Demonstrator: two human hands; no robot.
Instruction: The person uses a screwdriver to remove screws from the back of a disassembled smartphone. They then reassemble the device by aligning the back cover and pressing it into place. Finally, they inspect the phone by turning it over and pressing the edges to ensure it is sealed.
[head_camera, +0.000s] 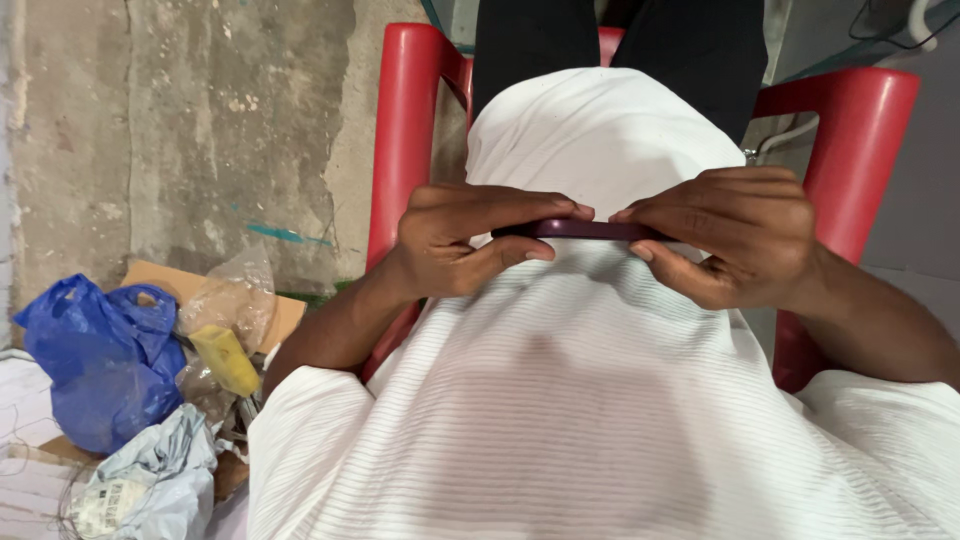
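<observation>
Maroon phone (580, 229) seemingly edge-on, long axis left-right, fingers of left hand (455, 240), right hand (745, 235) clamped on ends

Glossy plastic chair (405, 130), ribbed cloth shirt (600, 400), rough concrete floor (200, 120).

We're looking down into what seems a plain back room or storage corner of a home or small shop, hard to say which. The floor (200, 130) is bare concrete, stained, cracked and patchy, with a smear of green paint. A red plastic chair (405, 140) stands on it, the moulded kind with armrests. Off to the side, a heap of clutter: a blue plastic bag (95, 360), flattened brown cardboard (290, 310), a crumpled clear bag (230, 295) with something yellow (225, 358) by it, and a grey mailing bag (160, 475). Cables (890, 30) trail in the far corner.
</observation>
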